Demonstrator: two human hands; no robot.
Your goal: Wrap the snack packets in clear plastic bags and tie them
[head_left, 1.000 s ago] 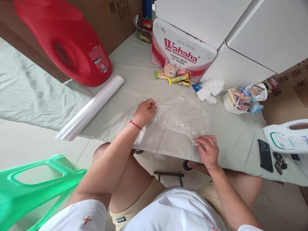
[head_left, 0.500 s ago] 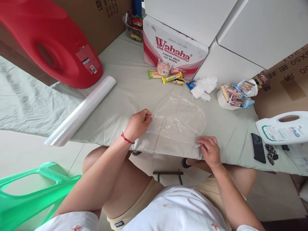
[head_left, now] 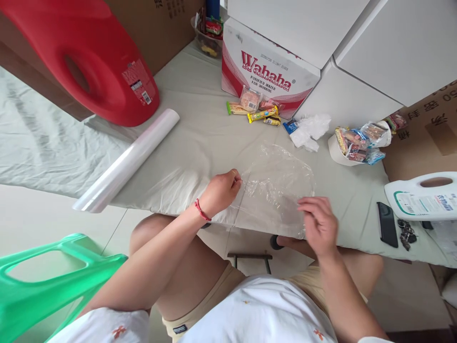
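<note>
A thin, clear plastic bag (head_left: 282,183) lies spread on the cloth-covered surface near its front edge. My left hand (head_left: 223,191), with a red string at the wrist, pinches the bag's left end between thumb and fingers. Over the bag's right side hovers my right hand (head_left: 319,221), its fingers bent and somewhat blurred, with thumb and fingertips apart. No grip on the plastic shows there.
A clear plastic roll (head_left: 126,162) and a red jug (head_left: 107,71) are at the left. Snacks (head_left: 262,114) lie before a Wahaha box (head_left: 267,71). On the right are a snack bowl (head_left: 342,152), phone (head_left: 387,224), keys (head_left: 406,234) and white bottle (head_left: 424,197).
My right hand has let go of the bag's right edge and lifted slightly. My left hand still pinches the bag. The whole view has shifted a little.
</note>
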